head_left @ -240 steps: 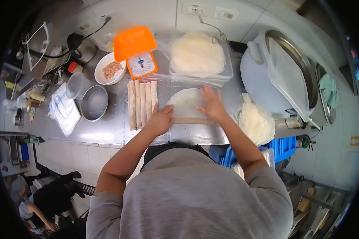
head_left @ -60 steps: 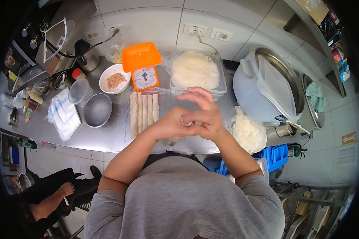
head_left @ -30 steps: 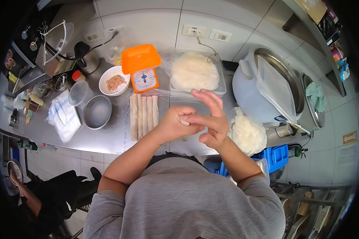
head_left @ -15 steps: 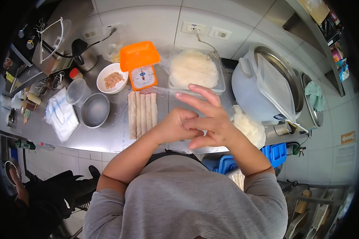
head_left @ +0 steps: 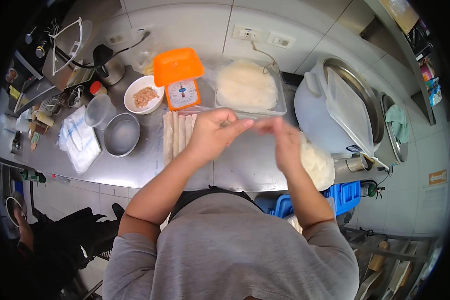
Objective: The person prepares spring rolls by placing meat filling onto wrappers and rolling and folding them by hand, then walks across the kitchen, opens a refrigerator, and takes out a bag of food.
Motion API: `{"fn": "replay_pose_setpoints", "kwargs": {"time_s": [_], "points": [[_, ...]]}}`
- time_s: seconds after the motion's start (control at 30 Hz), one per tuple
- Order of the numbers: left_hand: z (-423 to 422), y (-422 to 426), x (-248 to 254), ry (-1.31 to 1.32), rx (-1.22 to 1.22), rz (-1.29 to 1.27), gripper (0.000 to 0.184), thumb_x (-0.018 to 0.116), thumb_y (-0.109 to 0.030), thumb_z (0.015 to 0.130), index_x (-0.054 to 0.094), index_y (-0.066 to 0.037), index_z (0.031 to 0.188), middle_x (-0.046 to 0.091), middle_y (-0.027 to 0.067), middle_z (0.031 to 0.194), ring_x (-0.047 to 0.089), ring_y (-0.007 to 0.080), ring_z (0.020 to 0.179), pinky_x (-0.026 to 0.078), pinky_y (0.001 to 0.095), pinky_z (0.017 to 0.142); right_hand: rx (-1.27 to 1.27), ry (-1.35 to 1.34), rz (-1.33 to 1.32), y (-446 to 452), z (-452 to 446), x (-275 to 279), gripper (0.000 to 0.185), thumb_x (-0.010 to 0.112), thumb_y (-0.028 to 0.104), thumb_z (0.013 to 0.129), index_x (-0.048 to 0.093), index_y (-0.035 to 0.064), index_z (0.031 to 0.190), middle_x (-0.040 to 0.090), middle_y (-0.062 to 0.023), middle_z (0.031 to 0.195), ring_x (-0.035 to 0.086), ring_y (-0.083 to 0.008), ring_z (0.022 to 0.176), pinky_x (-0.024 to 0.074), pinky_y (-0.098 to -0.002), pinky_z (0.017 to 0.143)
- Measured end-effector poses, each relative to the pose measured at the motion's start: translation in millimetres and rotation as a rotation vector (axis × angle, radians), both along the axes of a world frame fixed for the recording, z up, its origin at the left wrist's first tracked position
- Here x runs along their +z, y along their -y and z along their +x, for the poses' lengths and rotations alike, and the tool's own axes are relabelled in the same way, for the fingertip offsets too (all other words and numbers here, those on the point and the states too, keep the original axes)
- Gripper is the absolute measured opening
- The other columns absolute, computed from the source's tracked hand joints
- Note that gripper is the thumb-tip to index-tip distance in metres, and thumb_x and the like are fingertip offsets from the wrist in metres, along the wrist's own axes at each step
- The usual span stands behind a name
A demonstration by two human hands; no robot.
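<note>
Both hands are up over the steel counter, close together in the middle. My left hand [head_left: 210,134] has its fingers curled and its thumb pointing right; whatever it may hold is hidden. My right hand [head_left: 286,142] is smeared by motion, its fingertips close to the left thumb, and I cannot make out its grip. Partly behind my left hand and wrist lie several pale, long rolls [head_left: 169,137] side by side. Beyond the hands a clear plastic tub [head_left: 283,97] holds a white, soft-looking mass [head_left: 247,86]. A whitish bundle [head_left: 318,162] rests just right of my right hand.
An orange kitchen scale [head_left: 183,95] stands behind the rolls, beside a white bowl [head_left: 155,106] of pinkish chopped filling. A metal bowl [head_left: 121,135], a clear cup [head_left: 100,111] and a folded cloth [head_left: 80,141] are left. A large lidded container [head_left: 315,117] stands right. Another person is lower left.
My hands have come apart from their clasp: the right hand has moved right and its spread fingers have drawn together. The left hand has risen slightly, thumb now stretched rightward.
</note>
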State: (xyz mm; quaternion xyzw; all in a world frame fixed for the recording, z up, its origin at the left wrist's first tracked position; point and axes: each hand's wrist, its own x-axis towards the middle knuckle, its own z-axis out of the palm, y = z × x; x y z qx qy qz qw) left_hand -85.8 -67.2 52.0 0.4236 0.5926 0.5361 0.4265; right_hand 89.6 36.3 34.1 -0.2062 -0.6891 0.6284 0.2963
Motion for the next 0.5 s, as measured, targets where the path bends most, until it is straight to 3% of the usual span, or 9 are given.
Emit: {"fn": "replay_pose_setpoints", "kwargs": {"time_s": [0.07,0.1,0.17,0.2,0.23,0.33,0.43,0.47,0.5], "points": [[14,4,-24,-0.187,-0.057,0.261,0.02,0.078,-0.021,0.08,0.067,-0.004,0.084,0.067,0.0077,0.085,0.062,0.0155,0.078,0.051,0.0325,0.074,0.176,0.218,-0.584,0,-3,-37,0.056,0.056,0.055,0.091,0.065,0.0012,0.105,0.065,-0.0154,0.106,0.064,-0.0206,0.095,0.0497,-0.0346,0.085],[24,7,-32,-0.278,-0.095,0.393,0.024,0.079,-0.022,0.078,0.069,-0.004,0.09,0.068,0.0115,0.092,0.064,0.0177,0.084,0.051,0.0334,0.077,0.161,0.166,-0.759,9,-9,-39,0.054,0.056,0.053,0.092,0.063,0.0015,0.107,0.065,-0.0136,0.1,0.064,-0.0191,0.09,0.0503,-0.0335,0.08],[44,5,-31,-0.489,-0.196,0.659,0.036,0.078,-0.026,0.079,0.066,-0.006,0.106,0.063,0.0179,0.11,0.058,0.0241,0.108,0.04,0.0407,0.096,0.135,0.056,-1.099,22,-22,-39,0.05,0.056,0.049,0.094,0.061,0.0021,0.111,0.066,-0.01,0.086,0.064,-0.016,0.079,0.0514,-0.0312,0.07],[52,5,-31,-0.59,-0.243,0.792,0.042,0.077,-0.028,0.079,0.065,-0.007,0.114,0.06,0.0211,0.12,0.055,0.0273,0.12,0.035,0.0444,0.106,0.166,0.001,-1.057,14,-20,-43,0.048,0.058,0.046,0.094,0.06,0.0024,0.113,0.065,-0.0089,0.083,0.063,-0.0153,0.075,0.0508,-0.0306,0.066],[48,11,-35,-0.572,-0.204,0.684,0.06,0.075,-0.031,0.081,0.053,-0.006,0.132,0.045,0.024,0.14,0.031,0.0317,0.141,0.007,0.0495,0.117,0.197,-0.055,-1.015,1,-17,-51,0.046,0.059,0.043,0.093,0.058,0.0028,0.115,0.064,-0.0078,0.081,0.062,-0.0147,0.071,0.0502,-0.0299,0.063],[45,-16,-38,0.106,0.375,0.558,0.064,0.076,-0.027,0.081,0.05,-0.003,0.134,0.047,0.0224,0.138,0.042,0.0319,0.133,0.035,0.0399,0.108,0.208,0.062,-0.662,-2,-11,-50,0.04,0.065,0.034,0.092,0.057,0.0035,0.117,0.063,-0.0069,0.077,0.059,-0.0125,0.064,0.0474,-0.0277,0.054],[23,-22,-20,0.74,0.098,0.066,0.041,0.075,-0.022,0.083,0.06,0.001,0.113,0.062,0.0155,0.104,0.062,0.0201,0.098,0.05,0.0289,0.074,0.201,0.346,-0.218,17,-7,-47,0.037,0.068,0.024,0.09,0.057,0.0044,0.118,0.064,-0.0075,0.086,0.059,-0.0123,0.07,0.0471,-0.0269,0.058],[22,-22,-24,0.68,0.109,0.114,0.032,0.074,-0.021,0.084,0.06,0.0,0.103,0.06,0.0109,0.092,0.06,0.0166,0.086,0.046,0.0275,0.065,0.198,0.434,-0.067,22,-7,-47,0.036,0.068,0.021,0.089,0.057,0.0047,0.119,0.064,-0.0078,0.09,0.059,-0.0126,0.074,0.0475,-0.0268,0.062],[24,-22,-26,0.618,0.118,0.164,0.024,0.074,-0.02,0.084,0.06,-0.002,0.094,0.058,0.0062,0.08,0.057,0.013,0.073,0.042,0.0261,0.057,0.019,0.259,0.112,22,-7,-51,0.039,0.07,0.023,0.087,0.057,0.0051,0.119,0.063,-0.0085,0.096,0.059,-0.0145,0.08,0.047,-0.0287,0.067]]}}
